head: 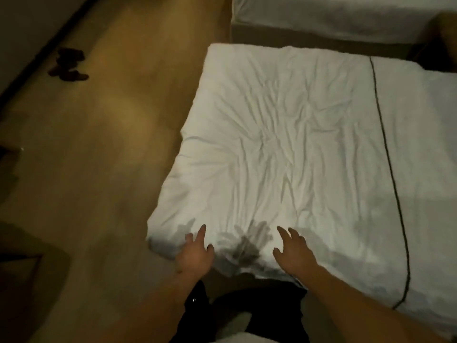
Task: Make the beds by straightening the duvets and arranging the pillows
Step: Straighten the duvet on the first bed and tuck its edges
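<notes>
Both hands spread flat w/ fingers open, gripping nothing: left hand (195,253) and right hand (294,251) at the near edge of a wrinkled white fabric duvet (284,134), which stretches ahead of them over the bed.

You are looking at a white cloth duvet (284,149), matt and soft, creasing into many fine wrinkles across its middle and lying smoother toward its edges. A thin dark piping line (388,164) is running along the fabric at the right. The floor (111,134) is showing as wood-look boards with a faint satin sheen where light is pooling. The second bed (333,18) beyond is wearing matt white cloth too.
</notes>
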